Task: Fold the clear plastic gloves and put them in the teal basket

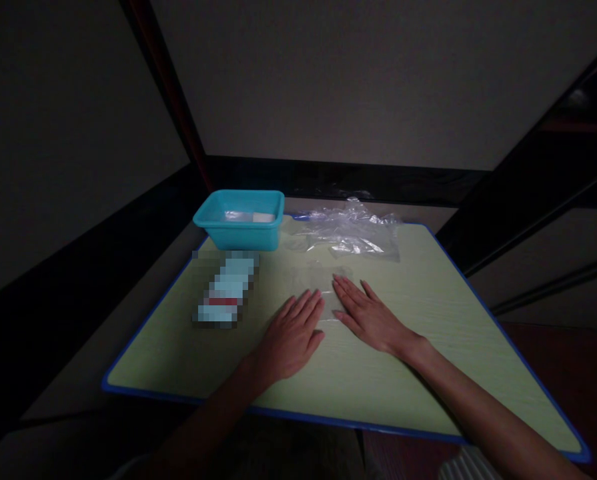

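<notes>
A small clear plastic bag (pixel 314 279) lies flat on the pale green table (pixel 378 393), hard to make out against the surface. My left hand (pixel 291 337) rests palm down at the bag's near left edge, fingers stretched out and the thumb a little apart. On the right side of the bag, my right hand (pixel 365 313) lies flat too, with its fingers extended and thumb spread. Neither hand grips anything. Just beyond them is a crumpled pile of clear plastic bags (pixel 358 230) at the table's far side.
At the far left corner stands a turquoise plastic basin (pixel 243 235) with something white and something clear inside. A pixelated, phone-like rectangular object (pixel 231 287) lies in front of it. The table has a blue rim (pixel 328 421), and a wall (pixel 338 87) rises behind.
</notes>
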`<state>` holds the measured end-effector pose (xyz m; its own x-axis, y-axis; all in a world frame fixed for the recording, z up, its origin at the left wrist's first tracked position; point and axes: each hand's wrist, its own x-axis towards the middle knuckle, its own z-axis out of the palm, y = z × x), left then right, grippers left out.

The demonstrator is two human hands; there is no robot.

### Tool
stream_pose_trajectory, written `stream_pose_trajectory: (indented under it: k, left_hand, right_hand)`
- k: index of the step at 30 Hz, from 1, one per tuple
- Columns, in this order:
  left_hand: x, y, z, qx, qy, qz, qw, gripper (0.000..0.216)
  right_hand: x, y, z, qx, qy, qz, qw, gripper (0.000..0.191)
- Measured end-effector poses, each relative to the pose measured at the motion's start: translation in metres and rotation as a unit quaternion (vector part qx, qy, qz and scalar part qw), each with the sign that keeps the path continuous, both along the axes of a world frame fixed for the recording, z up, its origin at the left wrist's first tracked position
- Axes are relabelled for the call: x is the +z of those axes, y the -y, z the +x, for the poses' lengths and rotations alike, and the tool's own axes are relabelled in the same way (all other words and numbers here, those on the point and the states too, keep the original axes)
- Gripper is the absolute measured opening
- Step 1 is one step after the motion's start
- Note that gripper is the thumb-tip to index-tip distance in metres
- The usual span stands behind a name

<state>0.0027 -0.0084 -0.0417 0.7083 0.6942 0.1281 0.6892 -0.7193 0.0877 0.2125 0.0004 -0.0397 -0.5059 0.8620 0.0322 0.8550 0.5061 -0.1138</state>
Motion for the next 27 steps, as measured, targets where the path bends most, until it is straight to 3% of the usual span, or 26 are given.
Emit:
stream_pose_trajectory:
  k: [20,27]
  left_hand:
    - [0.001,-0.001,-0.003,-0.015,0.023,-0.005,1.0,0.044]
    - [0.002,-0.001,-0.002,-0.012,0.019,-0.011,1.0,0.046]
  right_hand:
    - [0.001,0.003,0.003,-0.01,-0.029,-0.002,1.0,0.064]
    - [0.003,-0.008,0.012,-0.055,-0.024,-0.015,0.998,0.061]
